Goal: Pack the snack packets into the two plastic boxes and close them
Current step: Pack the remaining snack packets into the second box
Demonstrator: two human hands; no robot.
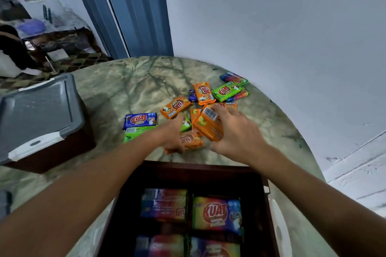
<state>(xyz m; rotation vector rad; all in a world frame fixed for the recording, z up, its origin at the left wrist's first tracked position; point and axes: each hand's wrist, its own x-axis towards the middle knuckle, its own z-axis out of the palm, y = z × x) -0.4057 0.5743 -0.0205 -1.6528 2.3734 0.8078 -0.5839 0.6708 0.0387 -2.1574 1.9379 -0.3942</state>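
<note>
Head view, middle of the frame: the right hand (234, 131) curls its fingers round a small stack of orange packets (210, 126), one turned barcode-up, lifted slightly off the marble table (133, 81). Just to its left, the left hand (173, 133) reaches into the same heap and its fingers close over another orange packet (191, 140) lying flat on the tabletop; how firm that hold is I cannot tell, since motion blur softens it. Further out, loose packets lie scattered toward the centre right: an orange one (175, 106), a second orange one (203, 89), a green one (226, 91) and a multicoloured one (234, 78) near the table's far edge, with a blue packet (140, 120) and a green one (135, 132) to the left. At the bottom centre, the open box (208, 171) has dark walls and already holds a layer of four rainbow-wrapped packets. In the left of the frame stands the second box (41, 119), its grey lid seated and white latches showing. The step in hand looks like gathering a handful of packets for the open box. The next move likely calls for drawing both hands back toward the bottom of the frame and laying the packets flat on the layer already inside, keeping the stack from fanning apart. Many packets are yet to be packed, so the task seems somewhere in its middle.
</note>
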